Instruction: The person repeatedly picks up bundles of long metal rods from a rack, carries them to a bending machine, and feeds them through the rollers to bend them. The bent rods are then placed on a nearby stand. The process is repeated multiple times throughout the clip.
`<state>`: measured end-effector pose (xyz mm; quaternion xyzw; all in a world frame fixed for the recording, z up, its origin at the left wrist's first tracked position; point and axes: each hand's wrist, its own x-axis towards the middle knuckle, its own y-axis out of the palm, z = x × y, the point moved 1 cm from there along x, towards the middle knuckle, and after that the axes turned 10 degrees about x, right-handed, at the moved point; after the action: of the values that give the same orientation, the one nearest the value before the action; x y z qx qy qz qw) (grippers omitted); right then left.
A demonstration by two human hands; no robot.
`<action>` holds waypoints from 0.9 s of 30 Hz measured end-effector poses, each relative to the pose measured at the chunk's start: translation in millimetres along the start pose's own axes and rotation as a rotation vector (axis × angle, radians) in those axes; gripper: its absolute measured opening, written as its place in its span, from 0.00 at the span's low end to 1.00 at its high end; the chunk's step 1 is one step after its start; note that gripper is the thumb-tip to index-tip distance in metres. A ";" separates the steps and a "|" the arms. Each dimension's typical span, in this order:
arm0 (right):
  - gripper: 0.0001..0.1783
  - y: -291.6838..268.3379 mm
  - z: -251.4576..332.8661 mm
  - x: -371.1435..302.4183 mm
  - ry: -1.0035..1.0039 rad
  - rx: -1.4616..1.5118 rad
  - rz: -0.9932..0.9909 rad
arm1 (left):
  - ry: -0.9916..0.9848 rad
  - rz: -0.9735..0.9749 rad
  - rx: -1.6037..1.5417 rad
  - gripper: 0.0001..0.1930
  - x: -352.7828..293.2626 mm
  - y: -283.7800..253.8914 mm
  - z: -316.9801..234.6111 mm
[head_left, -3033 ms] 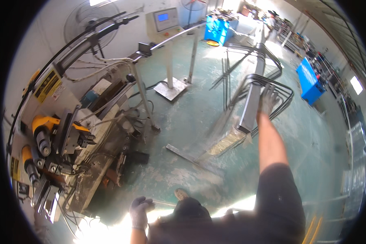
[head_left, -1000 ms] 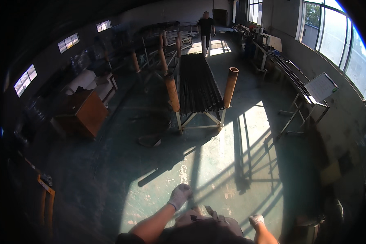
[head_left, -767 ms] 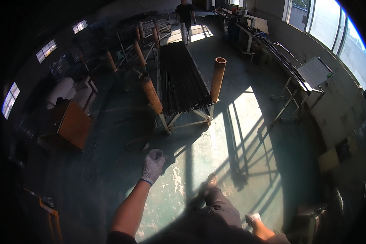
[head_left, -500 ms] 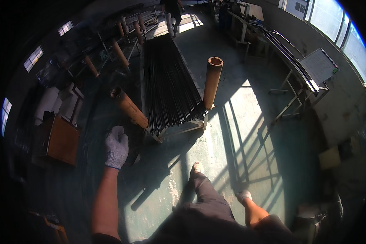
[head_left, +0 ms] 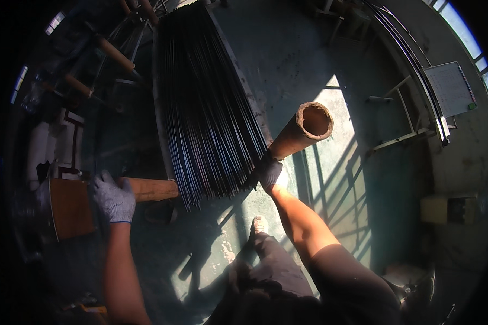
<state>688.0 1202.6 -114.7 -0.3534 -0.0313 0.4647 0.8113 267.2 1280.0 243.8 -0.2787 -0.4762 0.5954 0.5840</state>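
Long thin black rods (head_left: 209,119) lie in a dense bundle on a rack ahead of me, their uneven ends toward me. A brown cardboard tube (head_left: 293,138) leans outward at the rack's near right corner, its hollow end toward me. My right hand (head_left: 269,172), in a knit glove, is closed at that tube's base beside the rod ends; shadow hides what its fingers grip. Another cardboard tube (head_left: 152,189) lies nearly level at the near left corner. My left hand (head_left: 114,196), in a pale glove, is in front of its outer end, thumb and fingers apart; contact is unclear.
A brown box-like cabinet (head_left: 70,208) stands at the left, with pale furniture (head_left: 54,141) behind it. More cardboard tubes (head_left: 116,54) rise farther left. At the right are a stand with long bars (head_left: 417,70) and a whiteboard (head_left: 450,89). My shoe (head_left: 259,223) is on the sunlit floor.
I am closer to the rack. My right hand has come up from my side to the right tube's base. My left hand has moved to the left tube's end, its fingers opening. The tubes appear tilted farther outward.
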 end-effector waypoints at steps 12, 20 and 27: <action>0.36 5.7 14.2 41.9 -0.003 -0.376 0.296 | -0.056 -0.146 0.054 0.27 29.2 29.3 -17.6; 0.22 -12.6 25.1 40.5 0.033 -0.001 0.592 | -0.040 -0.047 0.037 0.27 33.2 24.7 -12.8; 0.27 -22.7 42.1 23.4 -0.321 0.273 0.753 | -0.058 -0.109 0.014 0.28 29.5 19.2 -11.3</action>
<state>701.8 1236.5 -76.1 -0.1528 0.0358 0.7774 0.6091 264.1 1313.6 228.9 -0.2311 -0.5032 0.5739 0.6034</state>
